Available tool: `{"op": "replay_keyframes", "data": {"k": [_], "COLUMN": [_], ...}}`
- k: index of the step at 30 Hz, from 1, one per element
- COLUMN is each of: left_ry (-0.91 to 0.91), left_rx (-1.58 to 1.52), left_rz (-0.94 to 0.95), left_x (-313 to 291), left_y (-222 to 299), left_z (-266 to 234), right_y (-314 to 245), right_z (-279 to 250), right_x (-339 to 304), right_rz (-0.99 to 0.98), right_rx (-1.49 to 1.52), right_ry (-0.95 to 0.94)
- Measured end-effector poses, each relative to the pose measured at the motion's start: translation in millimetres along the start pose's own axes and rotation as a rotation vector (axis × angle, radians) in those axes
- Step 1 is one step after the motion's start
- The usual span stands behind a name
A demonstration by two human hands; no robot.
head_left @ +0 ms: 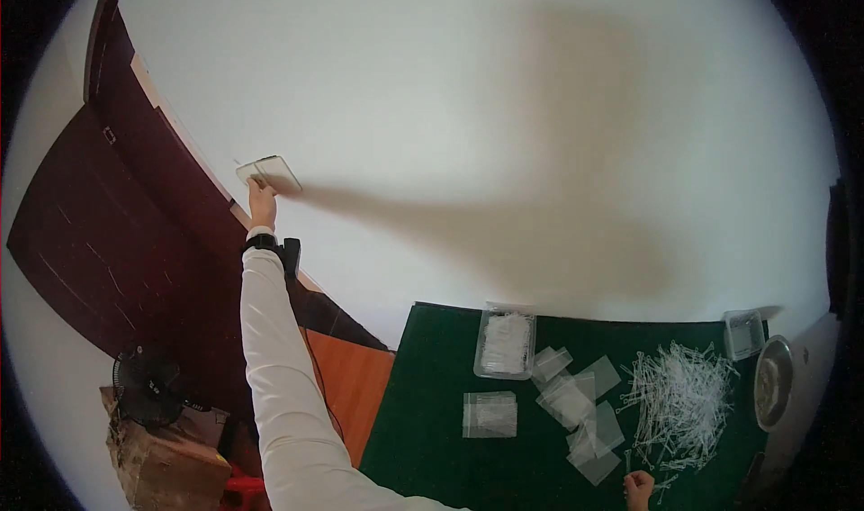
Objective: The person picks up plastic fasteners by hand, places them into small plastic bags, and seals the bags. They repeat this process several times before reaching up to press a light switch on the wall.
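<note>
My left arm stretches out to the far left, and my left hand (262, 207) touches a white wall switch plate (285, 174) with its fingertips. A dark band with a black block circles that wrist. At the lower right, my right hand (639, 487) is closed at the near edge of a green-covered table (423, 464). A thin clear plastic stick (627, 460) rises from its fingers. Just beyond it lies a loose heap of similar sticks (681, 403) with small widened ends. Flat clear plastic bags (594, 432) overlap to the left of the heap.
A clear tub (506, 342) full of sticks and a filled clear bag (490, 415) sit left of the flat bags. At far right are another clear container (744, 334) and a round metal bowl (774, 383). A black fan (148, 385) stands over a cardboard box (171, 457) at left.
</note>
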State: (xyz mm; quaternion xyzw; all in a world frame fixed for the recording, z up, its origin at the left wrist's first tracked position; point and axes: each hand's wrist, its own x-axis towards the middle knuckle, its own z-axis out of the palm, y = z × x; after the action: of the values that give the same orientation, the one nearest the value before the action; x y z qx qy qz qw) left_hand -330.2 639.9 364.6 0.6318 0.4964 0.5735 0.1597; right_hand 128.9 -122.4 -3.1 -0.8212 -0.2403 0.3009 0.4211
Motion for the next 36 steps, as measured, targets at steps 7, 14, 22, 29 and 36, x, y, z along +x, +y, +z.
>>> {"op": "replay_keyframes", "data": {"k": [7, 14, 22, 29, 36], "left_ry": [0.021, 0.091, -0.183, 0.156, -0.112], "left_rx": [-0.009, -0.055, -0.158, 0.119, -0.002], "left_rz": [0.006, -0.032, -0.150, 0.089, -0.100], "left_x": [13.3, 6.1, -25.3, -93.3, -173.7], "left_y": [-20.0, -12.8, -31.6, -54.3, -52.6], "left_z": [-6.5, 9.4, 9.2, 14.9, -25.7], "right_y": [-25.9, -25.5, -6.6, 12.1, -18.7], "right_z": [-1.6, 0.0, 7.5, 4.1, 6.5], "right_x": [-5.7, -6.9, 6.7, 3.8, -2.9], "right_rz": [-0.025, -0.083, 0.080, -0.080, -0.193], "right_rx": [0.064, -0.024, 0.143, 0.096, 0.071], "right_ry": [0.009, 0.032, 0.058, 0.052, 0.035]}}
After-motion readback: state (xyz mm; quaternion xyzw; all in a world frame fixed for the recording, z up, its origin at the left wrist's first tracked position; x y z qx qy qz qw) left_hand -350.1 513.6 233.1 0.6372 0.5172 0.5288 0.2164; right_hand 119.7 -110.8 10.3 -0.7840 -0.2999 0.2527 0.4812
